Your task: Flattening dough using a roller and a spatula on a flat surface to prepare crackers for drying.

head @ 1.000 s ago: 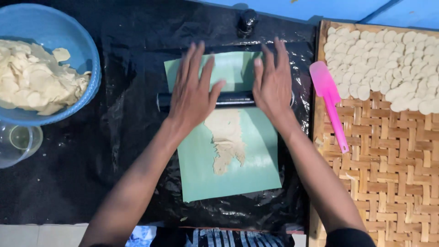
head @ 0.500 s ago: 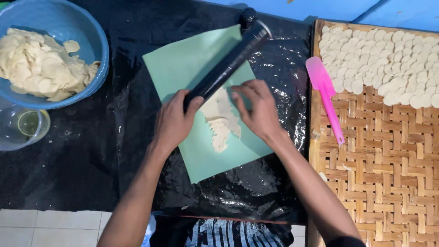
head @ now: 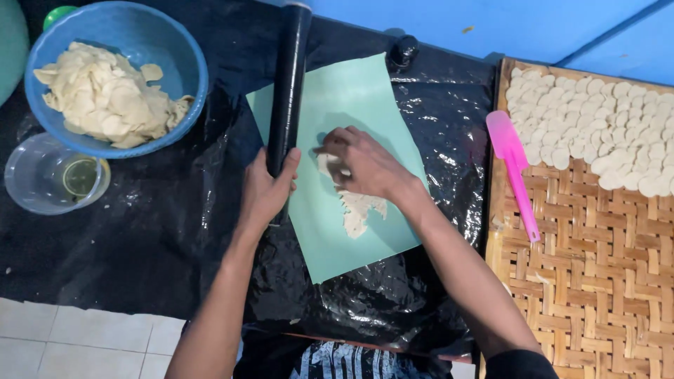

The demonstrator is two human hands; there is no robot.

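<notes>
The black rolling pin lies with its long axis running almost straight away from the person, its far end up near the blue wall at the top of the view and tilted very slightly to the right, its near end toward the person's body. It rests along the left edge of the pale green sheet, partly on the sheet and partly on the black plastic covering beneath. The left hand is wrapped around the near end of the pin, fingers curled over it and thumb on its right side, so the pin stretches away beyond the knuckles. The right hand sits just to the right of the pin on the middle of the green sheet, fingers bent and pressed together on the upper part of a flattened strip of pale dough; the rest of the dough trails out from under the palm toward the person. To the left stands a blue bowl heaped with thin dough pieces, and a clear plastic cup lies just below it. To the right, a woven bamboo tray carries rows of small round dough discs and a pink spatula near its left rim.
</notes>
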